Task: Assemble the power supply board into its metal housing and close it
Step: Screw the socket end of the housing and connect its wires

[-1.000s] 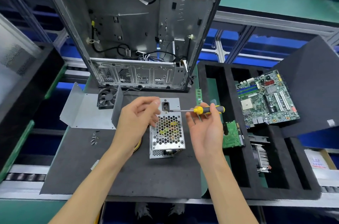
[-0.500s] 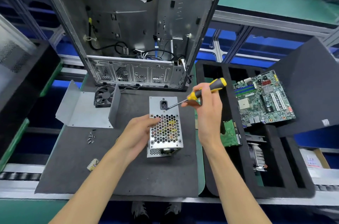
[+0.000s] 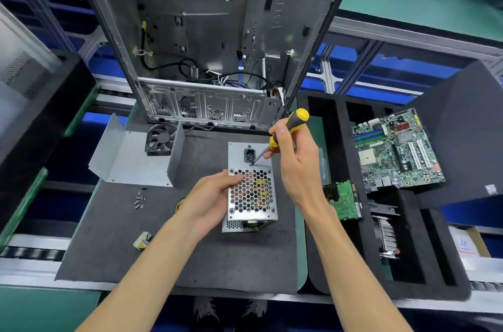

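Metal housing [image 3: 251, 184] of the power supply, lying flat near the middle of the grey mat [image 3: 109, 244], its honeycomb grille facing up and the power socket [image 3: 249, 154] toward the far edge; the board shows dimly through the grille holes, so it appears seated inside. The left hand [image 3: 211, 202] grips the housing's left side, fingers curled over the upper left corner of the grille. The right hand [image 3: 295, 163] grasps a yellow-and-black screwdriver [image 3: 285, 131], tilted, its tip resting on the plate just beside the socket, apparently at a screw point; the screw itself is too small to confirm.

Risks, as judged from this position: the tilted shaft may ride out of the screw head and skid across the plate, scratching it or jabbing the socket; a screw started at an angle may cross-thread; should the left hand slacken, the housing could turn on the mat under the torque. The loose screws [image 3: 139, 199] lie well apart, near the mat's left edge just in front of the bent metal sheet [image 3: 130, 159], and could scatter if brushed. A white connector [image 3: 142, 240] rests near the mat's front left corner; its yellow wires run under the left forearm and could snag. The open computer case [image 3: 206, 40] stands at the mat's far edge; a fan [image 3: 160, 139] sits just in front of it; the green circuit board [image 3: 396, 150] lies on the black foam tray [image 3: 337, 146] to the right.
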`<state>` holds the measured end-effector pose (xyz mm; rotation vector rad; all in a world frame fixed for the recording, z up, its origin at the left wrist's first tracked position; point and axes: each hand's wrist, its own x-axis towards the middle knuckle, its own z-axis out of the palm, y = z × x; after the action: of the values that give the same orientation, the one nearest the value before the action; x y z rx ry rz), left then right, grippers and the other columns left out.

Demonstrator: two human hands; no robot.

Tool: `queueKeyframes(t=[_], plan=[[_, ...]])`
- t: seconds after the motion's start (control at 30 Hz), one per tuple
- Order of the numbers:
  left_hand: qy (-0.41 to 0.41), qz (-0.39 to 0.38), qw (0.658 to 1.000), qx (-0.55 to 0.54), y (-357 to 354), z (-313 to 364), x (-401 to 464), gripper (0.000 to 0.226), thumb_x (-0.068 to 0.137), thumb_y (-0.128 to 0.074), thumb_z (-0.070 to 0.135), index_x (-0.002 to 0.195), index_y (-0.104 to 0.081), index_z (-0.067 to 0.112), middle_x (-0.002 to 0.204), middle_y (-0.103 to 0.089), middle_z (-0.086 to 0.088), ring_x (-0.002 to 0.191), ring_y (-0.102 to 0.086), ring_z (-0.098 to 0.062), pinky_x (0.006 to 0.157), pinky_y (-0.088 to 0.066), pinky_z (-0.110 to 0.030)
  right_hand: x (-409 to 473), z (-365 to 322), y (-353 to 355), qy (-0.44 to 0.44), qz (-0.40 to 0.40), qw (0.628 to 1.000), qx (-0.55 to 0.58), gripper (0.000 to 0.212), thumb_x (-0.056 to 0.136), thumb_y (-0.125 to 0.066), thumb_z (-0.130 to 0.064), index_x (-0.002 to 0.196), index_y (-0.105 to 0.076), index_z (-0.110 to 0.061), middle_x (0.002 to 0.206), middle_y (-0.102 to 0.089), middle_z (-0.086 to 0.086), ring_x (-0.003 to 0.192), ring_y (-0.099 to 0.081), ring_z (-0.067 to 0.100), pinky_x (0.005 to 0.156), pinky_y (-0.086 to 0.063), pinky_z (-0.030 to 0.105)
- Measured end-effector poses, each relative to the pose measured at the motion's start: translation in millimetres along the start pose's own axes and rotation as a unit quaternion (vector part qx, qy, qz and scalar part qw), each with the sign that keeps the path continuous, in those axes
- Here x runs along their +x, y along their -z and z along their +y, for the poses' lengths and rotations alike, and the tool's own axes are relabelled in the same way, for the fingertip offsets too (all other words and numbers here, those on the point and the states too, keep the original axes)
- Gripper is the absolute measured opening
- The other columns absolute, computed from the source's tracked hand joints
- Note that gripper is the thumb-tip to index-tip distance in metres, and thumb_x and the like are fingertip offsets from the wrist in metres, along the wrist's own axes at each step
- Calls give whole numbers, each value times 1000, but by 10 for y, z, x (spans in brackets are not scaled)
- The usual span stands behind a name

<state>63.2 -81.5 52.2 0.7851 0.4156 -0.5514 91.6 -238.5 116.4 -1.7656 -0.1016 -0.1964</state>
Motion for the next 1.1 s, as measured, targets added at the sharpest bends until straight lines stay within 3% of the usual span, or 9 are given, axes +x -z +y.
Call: queueKeyframes(t=[0.2, 0.33, 0.5, 0.63, 0.77, 0.83, 0.93, 1.0, 1.1], plan=[[-2, -6, 1000, -8, -27, 13, -24, 38, 92, -58, 2, 128, -60, -9, 126, -66, -27, 118, -65, -39, 86, -60, -43, 35, 8, -43, 19, -26, 999, -35, 40, 101, -49, -46, 100, -57, -8, 93, -55, 18, 67, -67, 19, 69, -58, 45], [-6, -18, 1000, -12, -35, 21, -36, 45, 85, -63, 5, 128, -61, -9, 126, -66, -27, 119, -65, -39, 86, -60, -42, 47, -16, -71, 52, -46, 993, -96, 26, 106, -51, -34, 99, -58, -10, 95, -56, 14, 81, -61, 31, 75, -52, 52], [-10, -23, 1000, -5, -51, 26, -54, 44, 86, -63, 5, 127, -62, -8, 125, -66, -27, 118, -65, -39, 87, -59, -43, 54, -105, -190, 46, -54, 997, -10, 25, 108, -49, -17, 130, -61, -21, 98, -68, -3, 91, -66, 15, 88, -54, 35], [-18, -16, 1000, -10, -53, 27, -62, 37, 89, -61, 1, 124, -63, -11, 119, -69, -28, 107, -71, -34, 78, -61, -37, 32, -151, -320, 19, -87, 995, 47, 40, 110, -42, -28, 149, -45, -36, 81, -37, 14, 72, -37, 35, 69, -40, 44], [-23, -8, 1000, 12, -43, 30, -44, 30, 95, -57, 0, 122, -66, -8, 123, -68, -27, 112, -68, -35, 80, -60, -36, 19, -175, -359, -5, -82, 992, 92, 44, 108, -27, -45, 134, -59, -28, 82, -45, -5, 76, -40, 13, 76, -40, 21], [-23, -11, 1000, 18, -41, 33, -44, 26, 94, -58, 1, 116, -70, -5, 122, -68, -26, 112, -69, -34, 80, -60, -35, 14, -191, -346, -4, -57, 993, 102, 37, 108, -37, -38, 116, -63, -11, 85, -57, -2, 79, -53, 13, 81, -49, 26], [-23, -12, 999, 25, -31, 31, -46, 22, 92, -60, 1, 106, -77, 0, 120, -70, -24, 109, -70, -32, 79, -60, -34, 22, -211, -321, -5, -42, 991, 126, 20, 100, -63, -22, 105, -47, -11, 89, -66, 13, 81, -68, 18, 82, -57, 43], [-17, -11, 999, 24, -26, 29, -38, 23, 93, -59, 2, 109, -75, 0, 121, -69, -24, 111, -70, -32, 80, -61, -35, 35, -242, -300, -6, -45, 992, 117, 26, 98, -64, -23, 107, -41, -15, 77, -57, 9, 66, -57, 15, 66, -49, 34], [-10, -3, 999, 32, -38, 33, -34, 28, 95, -56, 3, 120, -69, -2, 121, -70, -23, 111, -69, -32, 79, -61, -36, 49, -246, -282, -4, -63, 990, 123, 24, 107, -44, -33, 126, -50, -21, 78, -44, -2, 70, -42, 9, 70, -40, 24]])
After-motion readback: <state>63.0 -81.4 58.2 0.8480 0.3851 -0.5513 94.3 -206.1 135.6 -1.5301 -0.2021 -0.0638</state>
